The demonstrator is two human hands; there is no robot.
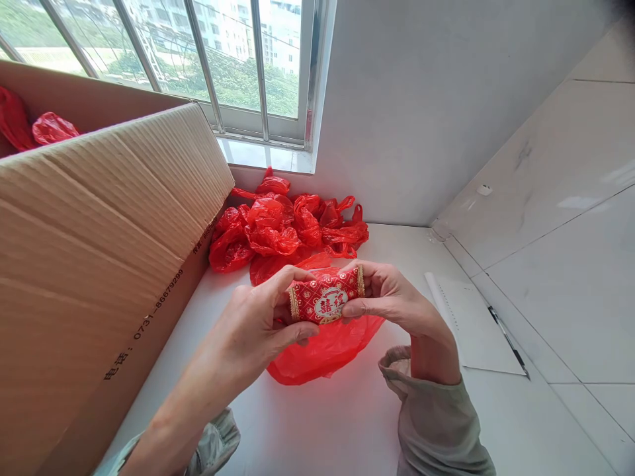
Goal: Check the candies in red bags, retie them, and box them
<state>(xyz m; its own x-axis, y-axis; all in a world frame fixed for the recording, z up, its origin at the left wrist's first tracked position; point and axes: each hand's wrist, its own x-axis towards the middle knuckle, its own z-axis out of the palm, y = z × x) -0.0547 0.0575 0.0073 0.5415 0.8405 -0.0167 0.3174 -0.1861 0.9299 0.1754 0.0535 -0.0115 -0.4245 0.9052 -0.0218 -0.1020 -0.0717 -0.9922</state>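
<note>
Between my two hands is a small red pouch (pixel 310 301) with gold trim at both ends and a white oval bearing Chinese characters. My left hand (pixel 262 311) pinches its left end between thumb and fingers. At the right end, my right hand (pixel 384 297) grips it, the thumb pressed on the front near the oval. Below and behind the pouch a red plastic bag (pixel 322 354) lies spread on the white table (pixel 307 423), partly hidden by the pouch and my hands. What the pouch contains does not show.
A large open cardboard box (pixel 109 218) fills the left side, with red bags (pixel 53 129) inside. Several knotted red plastic bags (pixel 272 225) are heaped against the wall. On the right lie white paper (pixel 476 330) and a pen (pixel 508 342). A barred window (pixel 223 66) is behind.
</note>
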